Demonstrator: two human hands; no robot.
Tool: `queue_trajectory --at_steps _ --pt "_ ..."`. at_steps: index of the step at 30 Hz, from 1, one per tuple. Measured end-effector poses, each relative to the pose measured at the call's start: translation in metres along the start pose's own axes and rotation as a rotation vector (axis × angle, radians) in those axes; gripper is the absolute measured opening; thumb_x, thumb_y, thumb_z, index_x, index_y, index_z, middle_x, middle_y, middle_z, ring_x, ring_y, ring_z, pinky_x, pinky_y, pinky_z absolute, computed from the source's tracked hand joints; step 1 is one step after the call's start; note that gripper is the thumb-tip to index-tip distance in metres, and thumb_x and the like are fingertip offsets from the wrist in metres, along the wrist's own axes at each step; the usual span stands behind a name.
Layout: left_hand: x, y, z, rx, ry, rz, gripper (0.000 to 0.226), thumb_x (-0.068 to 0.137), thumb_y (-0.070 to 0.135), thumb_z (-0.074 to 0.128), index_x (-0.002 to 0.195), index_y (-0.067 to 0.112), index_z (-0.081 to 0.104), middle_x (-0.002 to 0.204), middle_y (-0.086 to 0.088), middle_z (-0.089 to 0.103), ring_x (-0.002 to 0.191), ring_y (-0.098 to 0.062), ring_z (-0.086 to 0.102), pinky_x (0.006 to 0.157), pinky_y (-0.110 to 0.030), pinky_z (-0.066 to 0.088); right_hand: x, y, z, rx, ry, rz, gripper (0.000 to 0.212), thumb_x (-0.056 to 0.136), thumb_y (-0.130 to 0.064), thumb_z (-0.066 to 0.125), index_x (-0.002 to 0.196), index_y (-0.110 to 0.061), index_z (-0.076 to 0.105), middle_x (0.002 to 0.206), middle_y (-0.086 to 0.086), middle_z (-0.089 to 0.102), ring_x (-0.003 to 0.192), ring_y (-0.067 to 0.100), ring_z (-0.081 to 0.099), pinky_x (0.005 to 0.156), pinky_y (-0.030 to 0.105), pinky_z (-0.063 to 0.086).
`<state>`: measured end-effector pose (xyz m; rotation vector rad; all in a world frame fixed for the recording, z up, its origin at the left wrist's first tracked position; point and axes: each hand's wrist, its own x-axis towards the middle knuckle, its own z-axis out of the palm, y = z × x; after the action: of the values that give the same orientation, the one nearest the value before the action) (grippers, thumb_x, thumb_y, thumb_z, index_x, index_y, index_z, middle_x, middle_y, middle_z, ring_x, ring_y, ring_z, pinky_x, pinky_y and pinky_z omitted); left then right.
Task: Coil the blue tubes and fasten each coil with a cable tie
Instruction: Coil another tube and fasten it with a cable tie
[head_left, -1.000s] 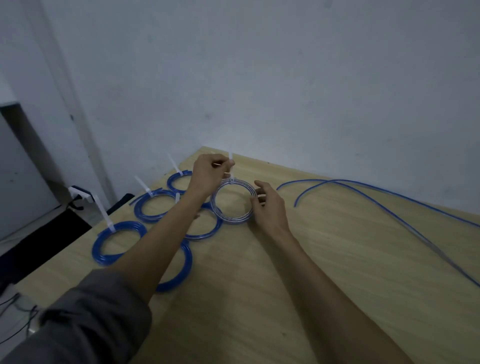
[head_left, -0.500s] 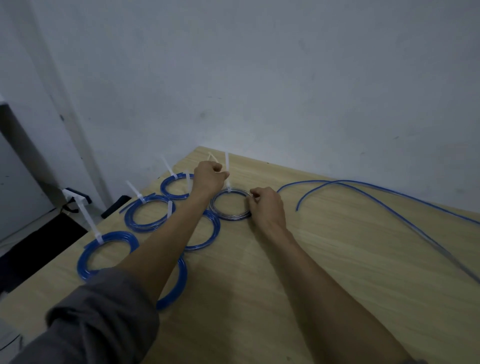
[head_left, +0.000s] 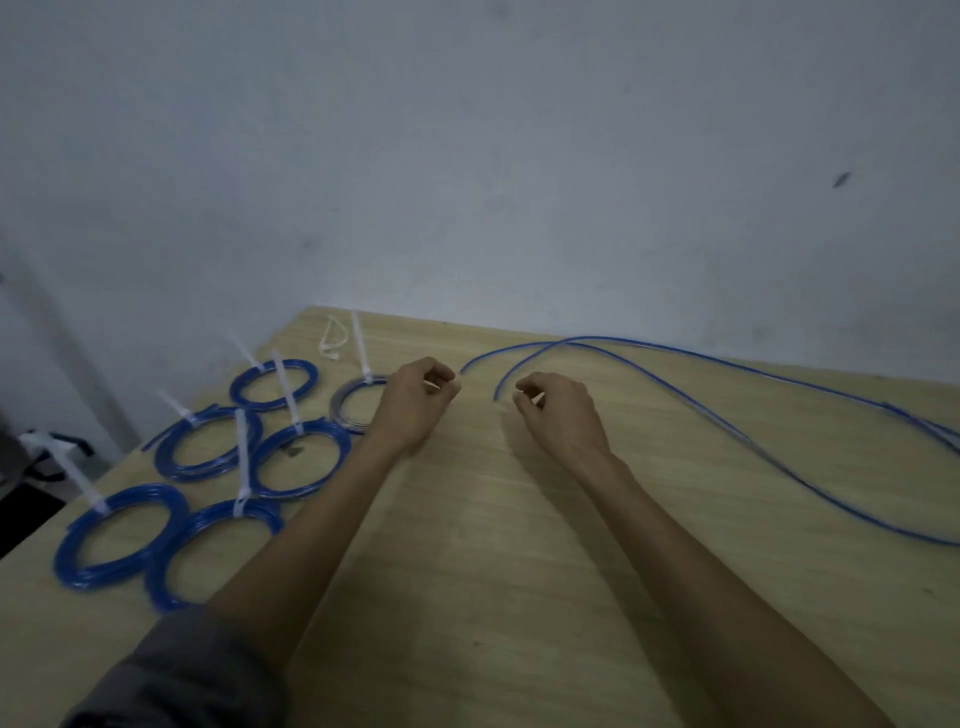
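Several blue coils, each with a white cable tie sticking up, lie at the table's left: coil, coil, coil, coil. A paler greyish coil with its own tie lies just left of my left hand. Two loose blue tubes run in from the right; their ends lie between my hands. My left hand is curled just left of one end, my right hand just right of the other. Both hands have curled fingers and hold nothing that I can see.
Spare white cable ties lie near the far corner of the wooden table. A pale wall stands right behind the table. The table's left edge drops to a dark floor with a white plug strip.
Both hands have let go of the greyish coil and its tie and moved right, to the loose tube ends. The coil now lies flat on the table.
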<state>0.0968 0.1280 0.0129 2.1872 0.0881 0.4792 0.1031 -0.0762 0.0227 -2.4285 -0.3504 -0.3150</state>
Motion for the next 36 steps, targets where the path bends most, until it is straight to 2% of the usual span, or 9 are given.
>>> queue_trajectory --at_steps 6,11,18,21,23,26,28,33,36 --pt "-0.038 0.029 0.056 -0.017 -0.139 0.131 0.013 0.088 0.020 0.073 0.098 0.012 0.071 0.089 0.000 0.071 0.080 -0.012 0.067 0.073 -0.019 0.051 -0.037 0.084 -0.072 -0.339 0.007 -0.011 0.028 0.098 -0.029 0.056 0.122 -0.018 0.067 0.114 0.004 0.067 0.109 0.027 0.062 0.089 0.041 0.051" --pt "-0.044 0.060 0.094 -0.088 -0.171 0.140 0.012 0.088 0.019 0.073 0.099 0.014 0.071 0.089 0.002 0.070 0.079 -0.009 0.066 0.069 -0.011 0.047 -0.059 0.131 -0.103 -0.477 0.132 0.172 0.035 0.100 -0.025 0.050 0.133 -0.017 0.058 0.136 0.007 0.055 0.126 0.029 0.046 0.098 0.044 0.040" --pt "-0.043 0.092 0.136 -0.134 -0.291 0.183 0.016 0.089 0.025 0.072 0.105 0.024 0.070 0.101 0.003 0.067 0.083 -0.007 0.064 0.076 -0.023 0.052 -0.058 0.153 -0.113 -0.491 0.070 0.318 0.030 0.100 -0.012 0.042 0.126 -0.013 0.056 0.124 0.011 0.058 0.116 0.033 0.050 0.093 0.045 0.041" --pt "-0.040 0.096 0.147 -0.039 -0.279 0.283 0.022 0.093 0.024 0.067 0.115 0.024 0.067 0.113 0.001 0.063 0.100 -0.013 0.060 0.089 -0.031 0.050 -0.054 0.153 -0.114 -0.494 0.060 0.303 0.029 0.098 -0.007 0.043 0.118 -0.013 0.063 0.116 0.010 0.059 0.112 0.032 0.052 0.090 0.044 0.041" --pt "-0.033 0.094 0.146 0.143 -0.155 0.314 0.025 0.095 0.021 0.063 0.119 0.021 0.066 0.121 -0.003 0.060 0.116 -0.020 0.054 0.097 -0.038 0.045 -0.054 0.155 -0.115 -0.479 0.061 0.299 0.029 0.097 -0.007 0.042 0.115 -0.013 0.065 0.112 0.010 0.059 0.108 0.032 0.054 0.088 0.043 0.042" --pt "-0.019 0.080 0.130 0.417 0.065 0.163 0.030 0.093 0.015 0.060 0.123 0.016 0.065 0.129 -0.012 0.057 0.123 -0.033 0.048 0.099 -0.044 0.041 -0.054 0.157 -0.114 -0.455 0.075 0.290 0.030 0.096 -0.007 0.042 0.114 -0.012 0.065 0.110 0.010 0.060 0.105 0.032 0.055 0.086 0.043 0.045" --pt "-0.015 0.068 0.119 0.520 0.080 0.042 0.034 0.094 0.016 0.057 0.128 0.016 0.062 0.129 -0.016 0.057 0.122 -0.037 0.047 0.097 -0.046 0.041 -0.054 0.157 -0.114 -0.451 0.079 0.286 0.030 0.095 -0.006 0.042 0.114 -0.011 0.065 0.109 0.010 0.060 0.104 0.032 0.055 0.086 0.043 0.046" --pt "-0.006 0.056 0.111 0.398 0.077 0.027 0.049 0.086 -0.004 0.050 0.132 0.009 0.059 0.118 -0.021 0.066 0.113 -0.040 0.058 0.092 -0.045 0.046 -0.055 0.155 -0.113 -0.481 0.083 0.263 0.029 0.096 -0.006 0.043 0.113 -0.011 0.066 0.107 0.009 0.060 0.102 0.031 0.055 0.082 0.041 0.046" --pt "-0.001 0.063 0.109 0.288 -0.074 -0.056 0.038 0.088 -0.002 0.048 0.120 0.012 0.063 0.113 -0.021 0.067 0.103 -0.037 0.062 0.085 -0.038 0.046 -0.056 0.155 -0.113 -0.487 0.088 0.255 0.028 0.096 -0.005 0.044 0.112 -0.011 0.066 0.106 0.010 0.059 0.101 0.030 0.054 0.081 0.041 0.046"
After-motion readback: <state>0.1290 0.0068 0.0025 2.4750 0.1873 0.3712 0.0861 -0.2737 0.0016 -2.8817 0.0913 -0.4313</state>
